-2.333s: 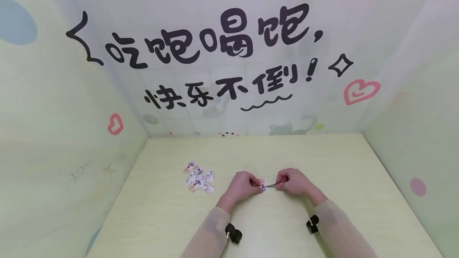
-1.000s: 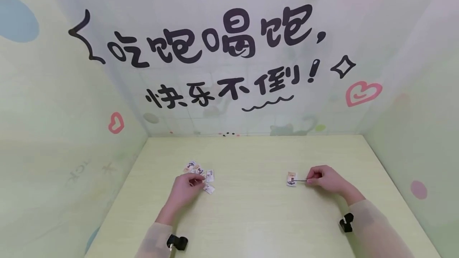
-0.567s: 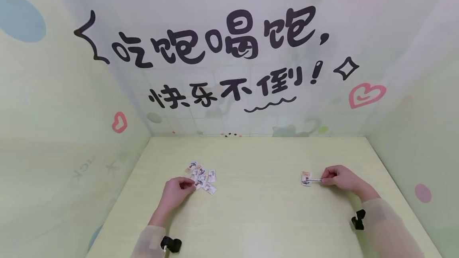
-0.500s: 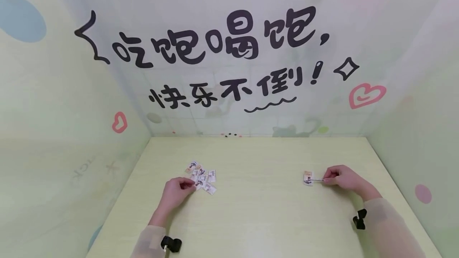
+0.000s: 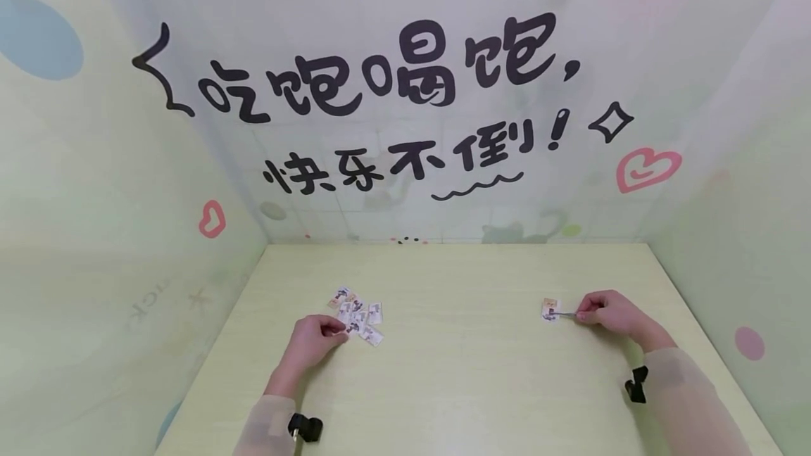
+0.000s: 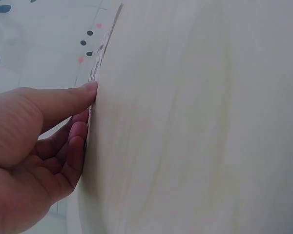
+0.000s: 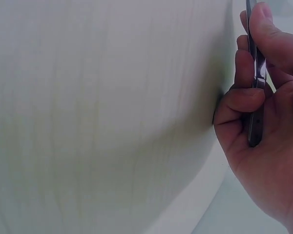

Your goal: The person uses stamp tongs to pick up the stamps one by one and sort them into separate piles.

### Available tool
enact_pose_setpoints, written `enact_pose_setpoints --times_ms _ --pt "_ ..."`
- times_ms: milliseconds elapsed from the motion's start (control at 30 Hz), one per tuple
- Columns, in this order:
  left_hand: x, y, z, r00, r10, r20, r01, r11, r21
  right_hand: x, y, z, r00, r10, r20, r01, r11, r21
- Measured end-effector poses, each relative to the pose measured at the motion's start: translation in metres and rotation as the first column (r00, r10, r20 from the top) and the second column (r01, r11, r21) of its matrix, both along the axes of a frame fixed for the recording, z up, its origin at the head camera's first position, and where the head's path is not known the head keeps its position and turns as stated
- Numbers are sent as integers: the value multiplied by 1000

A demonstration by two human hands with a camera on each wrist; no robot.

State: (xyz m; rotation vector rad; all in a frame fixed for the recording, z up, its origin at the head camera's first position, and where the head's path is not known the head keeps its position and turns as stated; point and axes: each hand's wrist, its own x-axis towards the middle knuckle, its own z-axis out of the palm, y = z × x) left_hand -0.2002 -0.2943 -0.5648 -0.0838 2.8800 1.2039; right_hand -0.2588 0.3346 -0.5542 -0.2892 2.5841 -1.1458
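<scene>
My right hand point(image 5: 608, 312) grips a pair of metal tweezers point(image 7: 257, 73), their handle end resting against the palm. At their tips, toward the right of the table, is one small stamp-like paper square point(image 5: 548, 303) printed in orange and white. On the left, my left hand point(image 5: 310, 338) pinches the near edge of a small printed paper square point(image 5: 353, 328) in a loose pile. The pile holds several such paper squares point(image 5: 375, 313), overlapping at different angles. In the left wrist view the pile shows edge-on beside the thumb, and part of the pinched square is hidden behind the fingers.
A pale wood-grain table point(image 5: 456, 385) lies under both hands. Printed walls point(image 5: 405, 210) enclose its back and both sides. A black wrist camera point(image 5: 305, 428) is strapped to the left forearm and another black camera point(image 5: 636, 384) to the right.
The hands have parted from the table's middle. The right hand has carried the tweezers and paper square rightward, lately only slightly. The left hand has gone to the pile and stays at its near edge.
</scene>
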Motion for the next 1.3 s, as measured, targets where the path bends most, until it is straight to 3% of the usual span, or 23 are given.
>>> enact_pose_setpoints --times_ms 267,600,1300 --pt "-2 -1 1 999 -34 -1 34 999 -21 0 3 2 999 -29 -24 30 999 28" --pt "-4 -1 1 1000 -27 12 27 999 -29 2 1 0 998 -46 -31 47 998 44" --pt "-4 -1 2 1000 -17 15 18 999 -34 2 5 -4 994 -113 -7 113 993 -44"
